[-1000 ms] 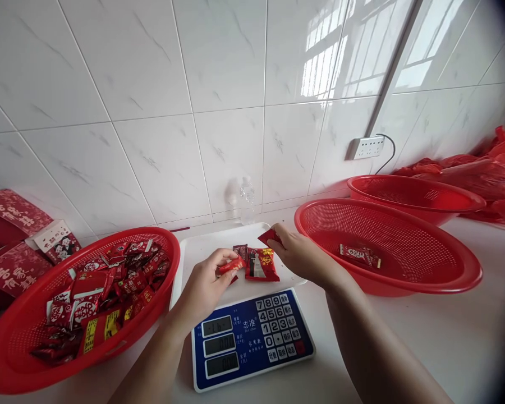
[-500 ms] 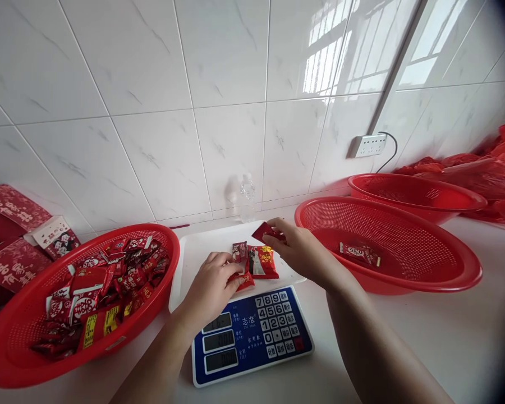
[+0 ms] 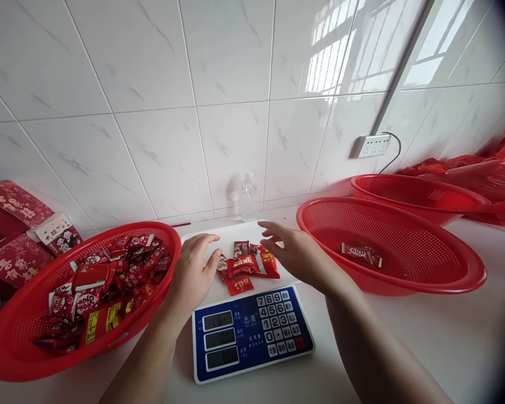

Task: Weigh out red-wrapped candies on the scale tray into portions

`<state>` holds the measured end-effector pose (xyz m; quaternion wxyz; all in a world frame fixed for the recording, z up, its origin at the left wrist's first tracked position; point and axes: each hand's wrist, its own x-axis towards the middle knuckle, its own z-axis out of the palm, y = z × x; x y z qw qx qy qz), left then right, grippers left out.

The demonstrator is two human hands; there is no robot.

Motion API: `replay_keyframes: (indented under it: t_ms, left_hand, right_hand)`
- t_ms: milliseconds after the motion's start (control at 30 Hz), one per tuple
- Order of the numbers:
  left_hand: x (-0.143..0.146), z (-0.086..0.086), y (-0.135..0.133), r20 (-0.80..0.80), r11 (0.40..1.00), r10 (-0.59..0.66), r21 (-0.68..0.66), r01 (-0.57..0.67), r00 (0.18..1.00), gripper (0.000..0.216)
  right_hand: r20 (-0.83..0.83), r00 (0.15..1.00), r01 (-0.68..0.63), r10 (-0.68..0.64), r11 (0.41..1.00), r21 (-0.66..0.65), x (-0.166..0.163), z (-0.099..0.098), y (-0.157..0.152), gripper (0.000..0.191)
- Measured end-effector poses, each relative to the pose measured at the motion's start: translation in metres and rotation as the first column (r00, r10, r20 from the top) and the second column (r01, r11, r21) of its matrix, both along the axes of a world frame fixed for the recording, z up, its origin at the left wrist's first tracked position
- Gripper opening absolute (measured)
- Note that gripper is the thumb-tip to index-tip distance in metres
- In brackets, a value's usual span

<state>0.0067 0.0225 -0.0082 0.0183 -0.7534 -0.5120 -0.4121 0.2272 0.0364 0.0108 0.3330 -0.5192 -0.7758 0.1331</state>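
Observation:
Several red candy packets [image 3: 243,264] lie in a small heap on the white tray of a digital scale [image 3: 255,331] with a blue keypad panel. My left hand [image 3: 196,272] hovers at the tray's left side, fingers apart and holding nothing. On the other side, my right hand [image 3: 297,252] is held over the right part of the tray, its fingers spread and no packet in them. The scale's displays are dim and hard to read.
A red basket [image 3: 168,235] full of small packets stands at left, beside printed red boxes [image 3: 17,264]. At right are a red basket [image 3: 454,264] with a few packets and another red basket [image 3: 467,199] behind. A clear bottle [image 3: 249,196] stands by the tiled wall.
My right hand has let go of a red packet, which now lies on the heap. My left hand has lifted off the packets and moved left; both hands have opened.

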Motion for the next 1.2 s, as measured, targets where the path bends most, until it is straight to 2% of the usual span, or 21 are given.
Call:
replay_keyframes:
  t_ms: [100, 200, 267, 400, 567, 633, 733, 933, 1067, 1200]
  left_hand:
    - [0.001, 0.002, -0.004, -0.003, 0.986, -0.129, -0.106, 0.128, 0.992, 0.019]
    - [0.004, -0.001, -0.007, -0.072, 0.9, -0.354, -0.296, 0.319, 0.932, 0.026]
    - [0.006, -0.007, -0.007, -0.13, 0.873, -0.406, -0.349, 0.341, 0.905, 0.029]
    - [0.009, -0.018, -0.002, -0.164, 0.901, -0.353, -0.326, 0.287, 0.921, 0.028]
    - [0.003, -0.018, -0.001, -0.141, 0.912, -0.276, -0.351, 0.213, 0.951, 0.039]
    - [0.001, -0.017, -0.001, -0.124, 0.899, -0.287, -0.378, 0.223, 0.95, 0.04]
    - [0.001, -0.017, -0.001, -0.09, 0.88, -0.318, -0.398, 0.259, 0.944, 0.04]
    - [0.002, -0.022, 0.005, -0.016, 0.868, -0.34, -0.389, 0.308, 0.94, 0.05]
    - [-0.004, -0.013, 0.004, -0.026, 0.902, -0.254, -0.368, 0.227, 0.967, 0.03]
    - [-0.008, -0.003, -0.004, -0.077, 0.867, -0.264, -0.455, 0.202, 0.961, 0.015]
  right_hand:
    - [-0.058, 0.998, 0.006, -0.004, 0.999, 0.035, 0.007, 0.007, -0.004, 0.036]
    - [-0.073, 0.997, 0.016, -0.012, 0.998, 0.059, 0.01, 0.01, -0.007, 0.035]
    - [-0.069, 0.998, 0.019, -0.015, 0.998, 0.061, 0.01, 0.01, -0.008, 0.035]
    - [-0.018, 1.0, 0.013, -0.013, 1.0, 0.027, 0.011, 0.009, -0.007, 0.035]
    - [0.235, 0.972, -0.005, 0.033, 0.993, -0.122, 0.013, 0.005, -0.004, 0.035]
    - [0.294, 0.952, -0.028, 0.081, 0.983, -0.182, 0.01, 0.003, -0.003, 0.033]
    - [0.287, 0.95, -0.066, 0.125, 0.976, -0.207, 0.002, -0.003, -0.002, 0.032]
    - [0.208, 0.954, -0.182, 0.216, 0.968, -0.171, -0.013, -0.014, 0.001, 0.039]
    - [0.235, 0.953, -0.166, 0.189, 0.98, -0.114, -0.006, -0.009, 0.0, 0.036]
    - [0.282, 0.931, -0.2, 0.23, 0.971, -0.132, -0.005, 0.0, -0.008, 0.018]
